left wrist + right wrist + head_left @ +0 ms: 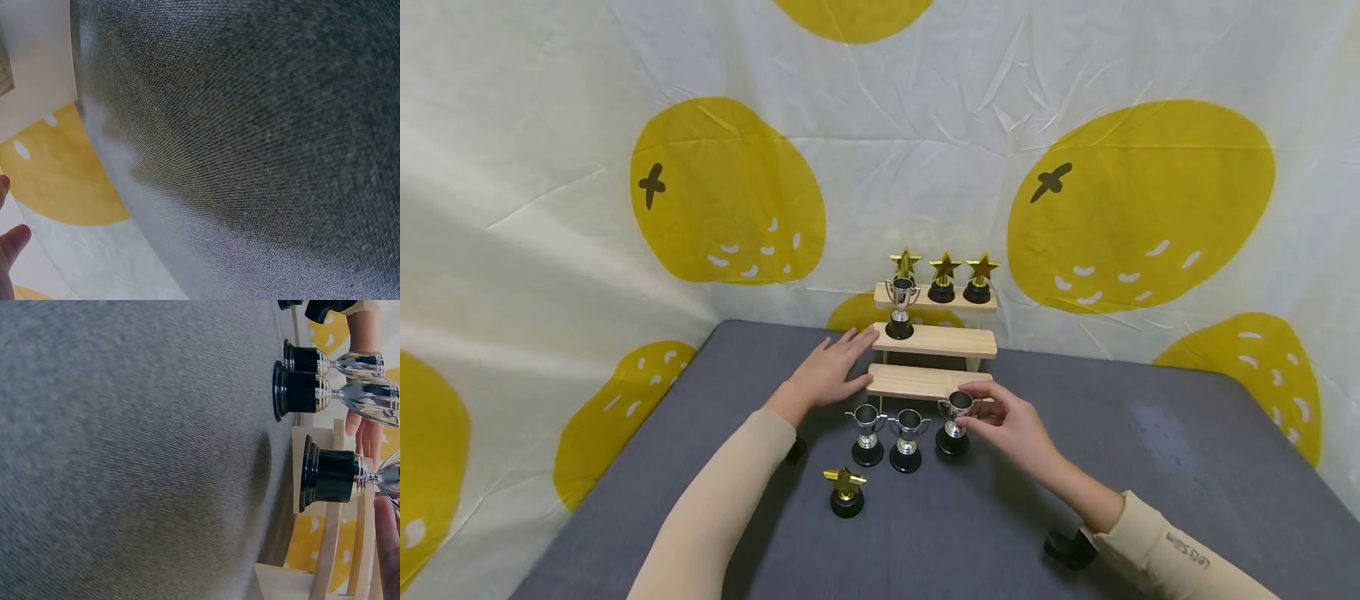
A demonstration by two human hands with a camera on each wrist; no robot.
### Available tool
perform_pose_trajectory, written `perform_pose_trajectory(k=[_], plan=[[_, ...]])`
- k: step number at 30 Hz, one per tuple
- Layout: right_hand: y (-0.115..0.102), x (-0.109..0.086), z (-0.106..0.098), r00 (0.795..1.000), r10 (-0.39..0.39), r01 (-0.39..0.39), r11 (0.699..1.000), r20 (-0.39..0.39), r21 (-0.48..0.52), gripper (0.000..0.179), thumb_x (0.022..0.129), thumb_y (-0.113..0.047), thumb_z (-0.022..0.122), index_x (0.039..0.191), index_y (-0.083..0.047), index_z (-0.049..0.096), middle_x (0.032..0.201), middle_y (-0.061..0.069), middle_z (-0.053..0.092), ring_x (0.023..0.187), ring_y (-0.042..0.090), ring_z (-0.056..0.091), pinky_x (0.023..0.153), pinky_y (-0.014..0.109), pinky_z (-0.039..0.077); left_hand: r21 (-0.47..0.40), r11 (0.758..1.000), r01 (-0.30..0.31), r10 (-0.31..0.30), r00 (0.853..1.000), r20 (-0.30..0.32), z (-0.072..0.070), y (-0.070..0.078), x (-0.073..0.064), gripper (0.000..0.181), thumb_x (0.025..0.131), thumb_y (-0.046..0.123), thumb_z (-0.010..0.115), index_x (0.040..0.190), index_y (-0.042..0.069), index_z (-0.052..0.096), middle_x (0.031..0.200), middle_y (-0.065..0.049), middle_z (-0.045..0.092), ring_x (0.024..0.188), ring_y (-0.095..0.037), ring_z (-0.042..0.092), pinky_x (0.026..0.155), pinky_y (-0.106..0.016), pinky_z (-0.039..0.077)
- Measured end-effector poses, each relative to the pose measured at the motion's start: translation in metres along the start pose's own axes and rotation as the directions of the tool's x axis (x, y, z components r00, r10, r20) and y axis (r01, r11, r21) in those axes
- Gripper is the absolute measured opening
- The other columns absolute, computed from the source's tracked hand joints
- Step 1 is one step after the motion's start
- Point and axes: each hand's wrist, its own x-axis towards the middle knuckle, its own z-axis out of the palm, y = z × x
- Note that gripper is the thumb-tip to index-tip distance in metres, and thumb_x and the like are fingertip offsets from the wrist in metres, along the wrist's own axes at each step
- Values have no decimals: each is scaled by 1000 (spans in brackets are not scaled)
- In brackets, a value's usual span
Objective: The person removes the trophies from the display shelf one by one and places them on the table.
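Note:
My right hand [1011,425] pinches a small silver trophy cup [953,442] between thumb and fingers, in front of the lowest step's right end. In the right wrist view, its black base [334,477] shows above a shadow on the cloth. My left hand [827,371] touches the left side of a three-step wooden stand [925,381], fingers straight at the middle step and thumb by the lowest. Two more silver cups, a left one [867,450] and a right one [906,457], stand before the stand. Another silver cup [899,325] is on the middle step's left end.
Three gold star trophies [942,292] line the top step. One gold star trophy [847,502] stands on the grey cloth-covered table [970,542], nearer me. A white curtain with yellow fruit print [917,167] hangs close behind the stand and along the left side.

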Motion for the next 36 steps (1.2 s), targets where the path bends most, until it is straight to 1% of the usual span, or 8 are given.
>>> perform_pose_trajectory(k=[4, 6, 12, 15, 19, 27, 31, 36], plan=[[2, -2, 2, 1000, -10, 10, 1000, 8, 11, 41, 85, 7, 79, 124, 5, 65, 112, 19, 71, 88, 27, 75, 71, 23, 56, -6, 1000, 4, -4, 1000, 3, 0, -1, 0, 75, 104, 41, 58, 165, 15, 23, 169, -3, 22, 152, -32, 26, 115, -66, 27], [2, -3, 3, 1000, -16, 16, 1000, 15, 19, 40, 85, 8, 78, 123, 5, 65, 112, 20, 71, 88, 26, 75, 72, 23, 57, -8, 1000, 9, -9, 1000, 11, -1, 0, 0, 76, 104, 41, 58, 166, 16, 22, 170, -2, 21, 153, -32, 26, 116, -65, 26], [3, -7, 7, 999, 13, -14, 999, 42, 40, 40, 85, 7, 79, 123, 4, 65, 113, 20, 70, 89, 23, 75, 73, 24, 58, -11, 1000, 12, -12, 1000, 18, -3, 3, 0, 76, 104, 41, 58, 166, 15, 22, 170, -3, 21, 153, -32, 25, 116, -65, 25], [3, -10, 10, 998, 11, -13, 999, 55, 47, 41, 85, 7, 79, 123, 5, 65, 112, 20, 69, 89, 26, 75, 73, 25, 59, -10, 1000, 14, -13, 1000, 20, -4, 3, -1, 76, 104, 41, 59, 166, 15, 22, 170, -3, 21, 153, -32, 25, 116, -65, 25], [3, -12, 12, 998, 11, -13, 999, 65, 39, 40, 84, 5, 80, 122, 4, 65, 111, 19, 69, 89, 26, 75, 72, 26, 59, -5, 1000, 20, -20, 1000, 24, -4, 3, -2, 76, 104, 41, 58, 166, 16, 22, 170, -2, 20, 153, -31, 25, 116, -65, 26], [1, -14, 11, 997, 43, -44, 999, 65, 23, 40, 85, 3, 80, 122, 2, 66, 114, 18, 68, 89, 20, 75, 72, 28, 59, -7, 1000, 14, -14, 1000, 24, -4, 2, -3, 77, 104, 41, 59, 166, 15, 21, 170, -3, 20, 152, -31, 26, 116, -64, 26], [3, -14, 12, 997, 36, -37, 999, 70, 13, 39, 85, 3, 81, 121, 2, 66, 113, 17, 68, 89, 21, 75, 73, 29, 60, -1, 1000, 22, -22, 999, 31, -3, 2, -2, 77, 104, 42, 58, 166, 16, 20, 170, -1, 19, 153, -30, 25, 117, -63, 26], [3, -14, 13, 997, 24, -25, 1000, 67, 2, 39, 84, 3, 82, 119, 1, 66, 110, 16, 68, 88, 21, 75, 72, 29, 60, -19, 1000, 19, -19, 999, 28, -4, 2, -2, 77, 104, 42, 58, 166, 15, 20, 170, -2, 19, 153, -31, 25, 117, -64, 25]])
